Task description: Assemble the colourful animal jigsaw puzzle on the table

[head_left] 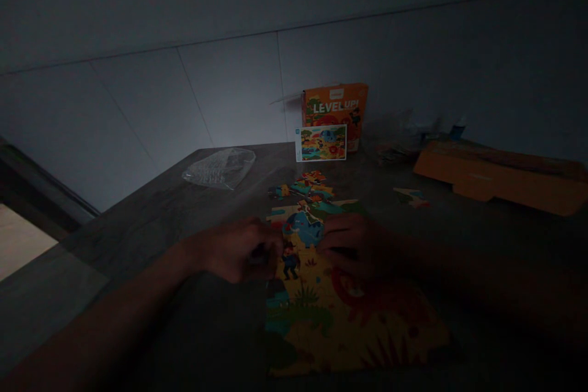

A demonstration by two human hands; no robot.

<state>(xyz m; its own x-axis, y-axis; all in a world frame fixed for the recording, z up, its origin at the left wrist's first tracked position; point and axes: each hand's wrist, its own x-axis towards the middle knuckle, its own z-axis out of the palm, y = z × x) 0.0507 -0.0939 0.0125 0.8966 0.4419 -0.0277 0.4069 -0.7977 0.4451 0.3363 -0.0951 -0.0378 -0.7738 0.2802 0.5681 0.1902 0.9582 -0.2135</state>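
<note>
A partly joined jigsaw puzzle [316, 294] lies on the dark table, showing a lion, a crocodile, a small figure in a hat and a blue elephant. My left hand [245, 251] is at the puzzle's left edge beside the figure, its fingers curled together; whatever they pinch is hidden. From the right, my right hand [361, 242] rests over the puzzle, fingers stretched out and apart from the thumb, fingertips touching it beside the elephant [303, 228]. Loose puzzle pieces [312, 179] lie in a heap just beyond the far edge, some overlapping it.
A picture card [321, 143] leans against an orange box [337, 101] marked "LEVEL UP!". A clear plastic bag [220, 168] lies back left. At right are an orange open box part [496, 174] and several stray pieces [411, 197]. A wall [239, 86] backs the table; the light is dim.
</note>
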